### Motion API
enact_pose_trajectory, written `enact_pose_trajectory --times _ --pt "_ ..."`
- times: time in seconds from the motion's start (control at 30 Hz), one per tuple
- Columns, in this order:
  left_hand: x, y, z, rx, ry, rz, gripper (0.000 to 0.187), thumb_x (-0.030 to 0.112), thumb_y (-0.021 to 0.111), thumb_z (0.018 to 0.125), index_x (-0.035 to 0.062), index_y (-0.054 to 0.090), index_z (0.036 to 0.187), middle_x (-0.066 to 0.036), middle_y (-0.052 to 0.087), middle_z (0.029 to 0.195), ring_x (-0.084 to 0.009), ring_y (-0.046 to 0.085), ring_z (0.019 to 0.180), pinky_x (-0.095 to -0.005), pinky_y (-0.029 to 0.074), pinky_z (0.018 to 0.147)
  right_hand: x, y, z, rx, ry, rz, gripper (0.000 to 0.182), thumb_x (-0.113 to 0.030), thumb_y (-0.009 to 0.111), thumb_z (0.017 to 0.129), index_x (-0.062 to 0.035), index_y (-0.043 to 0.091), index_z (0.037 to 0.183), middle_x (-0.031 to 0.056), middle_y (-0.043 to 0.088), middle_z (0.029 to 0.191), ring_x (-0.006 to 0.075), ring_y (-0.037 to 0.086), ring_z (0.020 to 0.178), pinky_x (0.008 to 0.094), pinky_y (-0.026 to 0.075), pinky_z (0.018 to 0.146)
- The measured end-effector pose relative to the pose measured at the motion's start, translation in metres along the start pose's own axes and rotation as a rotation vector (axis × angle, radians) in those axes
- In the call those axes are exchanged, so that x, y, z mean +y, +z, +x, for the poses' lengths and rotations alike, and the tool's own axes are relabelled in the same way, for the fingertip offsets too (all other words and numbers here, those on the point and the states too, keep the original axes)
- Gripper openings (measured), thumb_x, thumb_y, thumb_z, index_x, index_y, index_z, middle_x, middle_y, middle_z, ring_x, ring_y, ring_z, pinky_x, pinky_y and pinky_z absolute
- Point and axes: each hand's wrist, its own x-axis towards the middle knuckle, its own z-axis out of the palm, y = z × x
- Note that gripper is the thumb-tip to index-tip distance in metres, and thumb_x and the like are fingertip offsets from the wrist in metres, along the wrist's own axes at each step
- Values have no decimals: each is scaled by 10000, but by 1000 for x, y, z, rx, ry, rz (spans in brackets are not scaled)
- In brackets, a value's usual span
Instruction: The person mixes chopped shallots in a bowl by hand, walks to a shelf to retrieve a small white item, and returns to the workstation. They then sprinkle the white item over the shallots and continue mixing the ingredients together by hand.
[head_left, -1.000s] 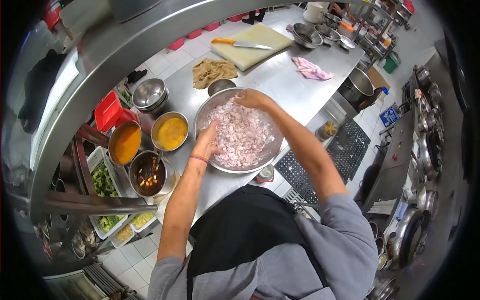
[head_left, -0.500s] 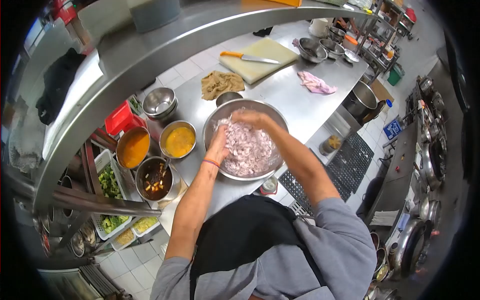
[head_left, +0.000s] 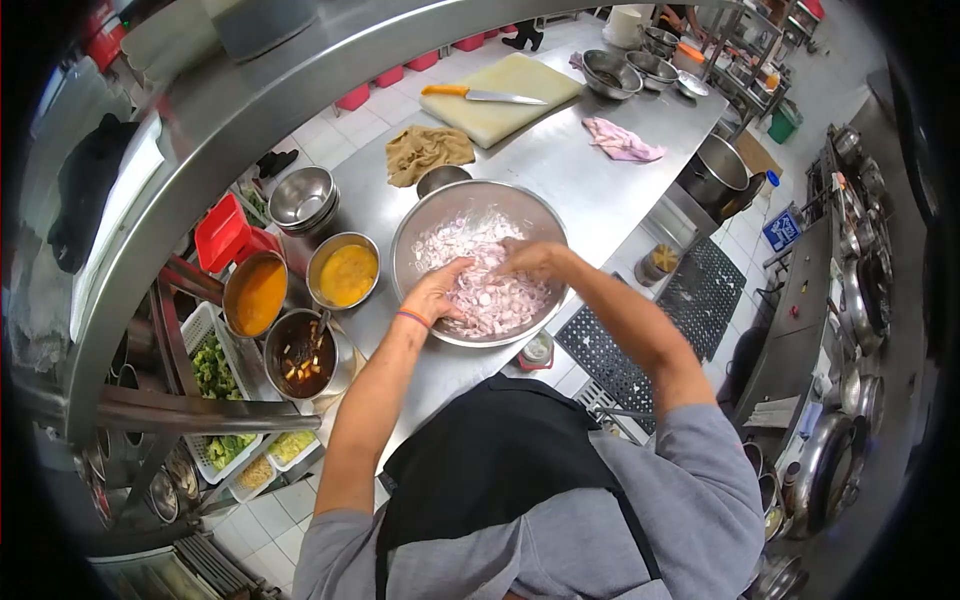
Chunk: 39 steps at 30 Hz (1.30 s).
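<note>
Steel tabletop (head_left: 580, 180) crowded with bowls.
On it sit a big bowl (head_left: 415, 235) of sliced onion, sauce bowls (head_left: 343, 272), a cutting board (head_left: 500, 100) with knife (head_left: 480, 95), and two cloths (head_left: 428, 150).

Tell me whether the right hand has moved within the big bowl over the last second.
Yes. The right hand has come from the far rim of the big bowl toward its near side, beside the left hand.

Pale pink-purple shallot slices (head_left: 490, 285) in silver bowl (head_left: 420, 225) — orange-handled knife (head_left: 483, 95), cream board (head_left: 505, 95), pink cloth (head_left: 622, 140).
</note>
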Motion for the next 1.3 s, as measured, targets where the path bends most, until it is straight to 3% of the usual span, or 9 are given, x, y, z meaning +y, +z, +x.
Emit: enact_pose_trajectory --times 0.13,0.27,0.4,0.67,0.83,0.93,1.1,1.23,1.3 --pt "-26 -33 94 -20 146 -53 655 219 779 720 80 480 1286 -154 599 1141 -355 602 972 -624 453 824 22 16 43 57 -203 152 1028 -162 802 638 79 167 1409 269 261 1452 318 267 1353 417 304 1065" --pt "8 5 15 -33 389 -18 517 39 738 711 -65 531 1173 -187 628 1028 -295 657 828 -430 572 628 -6 21 14 151 -186 173 918 -84 786 634 68 274 1380 252 433 1337 274 433 1228 352 385 990" --pt "32 11 -10 38 607 231 343 21 710 685 -75 632 1004 -141 667 909 -212 656 785 -353 554 644 -7 -4 34 274 -598 198 471 -115 785 612 74 631 1014 99 664 934 167 592 805 322 504 725" --pt "38 -9 32 209 844 656 362 100 647 718 -30 619 1055 -85 665 972 -161 608 857 -297 484 795 -27 -27 35 381 -420 -496 532 -164 741 657 45 586 1121 201 646 1045 259 619 906 353 505 783" --pt "8 -23 -18 216 604 1239 1094 266 855 493 -54 296 1377 -385 286 1329 -462 403 1221 -393 392 1013 -15 -27 3 302 -401 -786 715 -225 782 600 57 523 1203 239 633 1055 321 622 948 384 521 764" --pt "-28 -17 -23 230 621 1494 1191 249 871 455 -24 223 1416 -383 324 1281 -490 440 1171 -411 412 994 4 2 -9 210 -94 -489 749 -203 793 605 75 489 1231 249 627 1050 309 616 963 387 527 757" --pt "-46 2 9 371 586 1487 958 78 712 615 27 208 1428 -345 347 1197 -505 526 1004 -439 472 897 72 44 80 176 -20 179 662 -140 766 699 119 447 1219 250 617 1042 291 619 945 459 536 659" --pt "-42 -21 40 400 933 1216 352 29 655 643 -79 596 972 -359 542 1018 -484 577 926 -443 497 836 39 59 54 154 -31 700 405 -18 622 817 77 486 1187 176 636 989 258 656 816 428 566 605" --pt "-18 -19 27 391 854 1194 355 65 684 640 -71 606 958 -315 592 969 -447 604 902 -434 505 812 16 49 34 174 -119 606 374 16 573 841 44 484 1203 155 639 990 252 660 815 388 580 665"
